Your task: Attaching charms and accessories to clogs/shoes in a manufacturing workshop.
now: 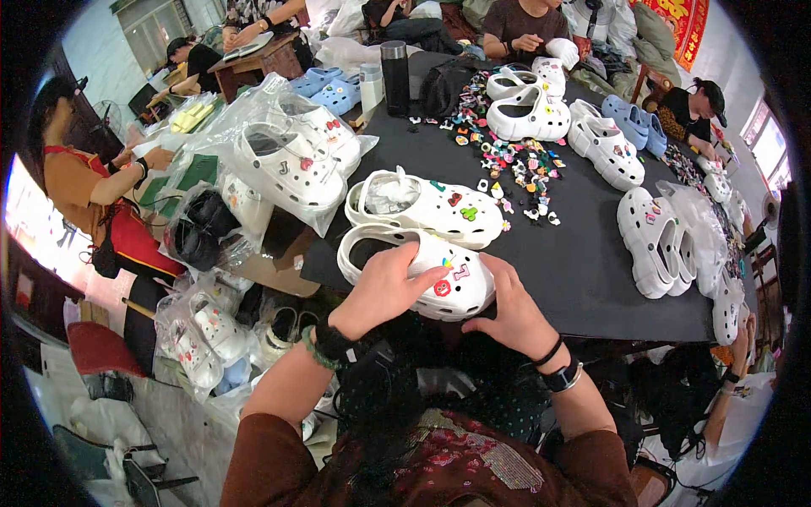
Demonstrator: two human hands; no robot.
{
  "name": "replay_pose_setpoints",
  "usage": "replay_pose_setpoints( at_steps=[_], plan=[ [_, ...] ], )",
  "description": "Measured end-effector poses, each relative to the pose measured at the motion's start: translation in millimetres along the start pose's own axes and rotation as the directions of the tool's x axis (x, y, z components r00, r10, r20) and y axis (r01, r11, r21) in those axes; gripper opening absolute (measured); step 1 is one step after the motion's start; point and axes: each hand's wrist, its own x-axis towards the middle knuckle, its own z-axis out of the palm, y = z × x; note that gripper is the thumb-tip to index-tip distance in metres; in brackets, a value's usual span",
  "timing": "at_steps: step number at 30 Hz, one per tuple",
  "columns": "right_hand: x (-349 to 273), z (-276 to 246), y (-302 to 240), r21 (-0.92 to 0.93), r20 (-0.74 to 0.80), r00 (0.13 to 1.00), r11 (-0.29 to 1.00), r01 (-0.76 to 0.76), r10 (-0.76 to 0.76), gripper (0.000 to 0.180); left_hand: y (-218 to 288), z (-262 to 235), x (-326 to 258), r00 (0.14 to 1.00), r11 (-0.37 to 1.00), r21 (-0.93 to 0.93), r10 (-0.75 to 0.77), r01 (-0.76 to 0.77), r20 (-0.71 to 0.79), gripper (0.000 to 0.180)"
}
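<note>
Bare black tabletop [583,262] beyond scattered charms [515,169]

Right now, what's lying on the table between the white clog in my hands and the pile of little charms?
In the head view, a second white clog with charms pressed in lies between the held clog and the charm pile.

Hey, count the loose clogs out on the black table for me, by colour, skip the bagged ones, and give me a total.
White clogs, including the one under the left hand and right hand: 11
Light blue clogs: 2
Total: 13, though the far right rim is hard to read.
</note>
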Motion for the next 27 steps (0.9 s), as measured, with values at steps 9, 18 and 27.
replay_pose_setpoints(
  at_steps=[9, 18, 27],
  plan=[
    [15.9, 6.8, 13.1, -0.054, -0.082, 0.997, 0.999, -0.002, -0.002, 0.091, -14.9, -15.6, 43.4, 0.774, 0.567, -0.551, -0.290, 0.613, 0.563, 0.040],
    [8.9, 10.5, 15.5, -0.052, -0.114, 0.992, 0.997, 0.048, -0.054, 0.088, -21.1, -0.7, 33.3, 0.850, 0.407, -0.749, -0.193, 0.523, 0.489, 0.035],
    [1.1, 9.3, 13.4, -0.068, -0.092, 0.993, 0.995, 0.073, -0.079, 0.088, -19.3, -3.7, 23.5, 0.829, 0.339, -0.757, -0.243, 0.559, 0.504, 0.037]
  ],
)
